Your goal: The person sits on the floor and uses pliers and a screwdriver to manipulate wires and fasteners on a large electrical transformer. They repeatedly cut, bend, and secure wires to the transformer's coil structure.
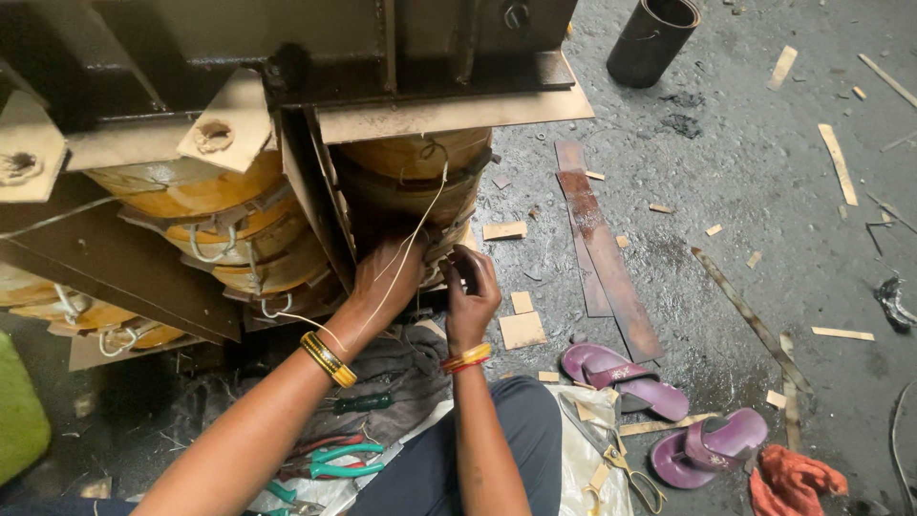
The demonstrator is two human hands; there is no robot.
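My left hand (382,279) presses against the lower part of a yellow-brown wound coil (411,182) of a large dark metal transformer frame (287,48). A thin pale cord (420,215) runs from the coil top down across that hand to my wrist. My right hand (470,291) is right beside it, fingers pinched on the cord at the coil's lower edge. Both wrists wear bangles. The fingertips of the left hand are hidden behind the coil.
More banded coils (220,225) sit to the left. Green-handled pliers (330,461) and a screwdriver (363,403) lie on a cloth by my knee. Purple sandals (659,401), scissors (626,468), a rusty metal strip (607,253), wood scraps and a dark cylinder (652,38) lie on the grey floor.
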